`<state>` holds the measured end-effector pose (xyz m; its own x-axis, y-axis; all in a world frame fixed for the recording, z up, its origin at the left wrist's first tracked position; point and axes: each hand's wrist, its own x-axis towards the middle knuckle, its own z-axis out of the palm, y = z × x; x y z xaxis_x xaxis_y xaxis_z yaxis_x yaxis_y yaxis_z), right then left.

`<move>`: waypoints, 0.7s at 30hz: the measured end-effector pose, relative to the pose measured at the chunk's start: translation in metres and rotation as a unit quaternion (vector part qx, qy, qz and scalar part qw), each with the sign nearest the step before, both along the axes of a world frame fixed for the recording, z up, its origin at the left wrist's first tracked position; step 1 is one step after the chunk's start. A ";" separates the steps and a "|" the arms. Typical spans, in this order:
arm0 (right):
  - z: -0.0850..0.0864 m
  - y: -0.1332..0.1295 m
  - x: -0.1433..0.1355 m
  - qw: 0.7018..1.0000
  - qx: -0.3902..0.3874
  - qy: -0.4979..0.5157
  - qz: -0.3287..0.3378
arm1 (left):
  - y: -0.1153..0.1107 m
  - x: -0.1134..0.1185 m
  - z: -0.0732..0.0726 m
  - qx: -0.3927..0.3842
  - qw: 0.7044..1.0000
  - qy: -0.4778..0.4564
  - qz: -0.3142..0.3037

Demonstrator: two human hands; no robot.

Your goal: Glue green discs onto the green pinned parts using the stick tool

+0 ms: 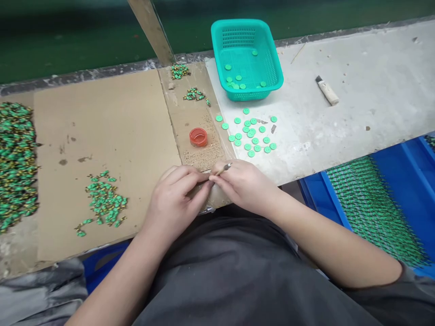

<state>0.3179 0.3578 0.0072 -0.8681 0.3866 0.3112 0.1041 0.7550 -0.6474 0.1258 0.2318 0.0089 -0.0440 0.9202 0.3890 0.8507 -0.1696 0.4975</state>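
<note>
Close to the table's front edge, my left hand (175, 194) and my right hand (243, 183) meet at the fingertips. Between the thumb and fingers of my right hand is a thin brush (222, 170) with a pale handle and a dark end pointing up and right. My left hand is pinched closed; whatever lies in its fingertips is hidden or too small to name. Just beyond my hands stands a small red cap (198, 137), open side up. Green two-hole buttons (250, 132) lie scattered past my right hand.
A turquoise basket (277, 74) with several buttons stands behind. Small green-and-gold pieces lie in a pile (107, 199) on the cardboard (102, 127), and a larger heap (15, 163) is far left. A pale tube (328, 92) lies right; blue trays (401, 181) are below.
</note>
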 end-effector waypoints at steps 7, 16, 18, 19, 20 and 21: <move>0.004 -0.004 -0.007 0.999 -0.017 -0.025 -0.016 | 0.001 0.002 0.001 -0.006 1.000 0.003 -0.002; 0.000 -0.011 0.027 0.949 -0.227 0.099 -0.194 | -0.007 -0.002 0.020 -0.089 0.992 -0.081 0.042; -0.004 -0.014 0.032 0.946 -0.241 0.096 -0.192 | -0.004 0.000 0.020 -0.086 0.990 -0.105 0.050; -0.006 -0.015 0.033 0.947 -0.242 0.096 -0.189 | -0.002 0.001 0.020 -0.083 0.989 -0.114 0.050; -0.007 -0.015 0.034 0.947 -0.240 0.099 -0.187 | 0.000 0.002 0.021 -0.082 0.987 -0.128 0.054; -0.008 -0.016 0.034 0.947 -0.239 0.104 -0.187 | 0.003 0.003 0.024 -0.086 0.983 -0.152 0.062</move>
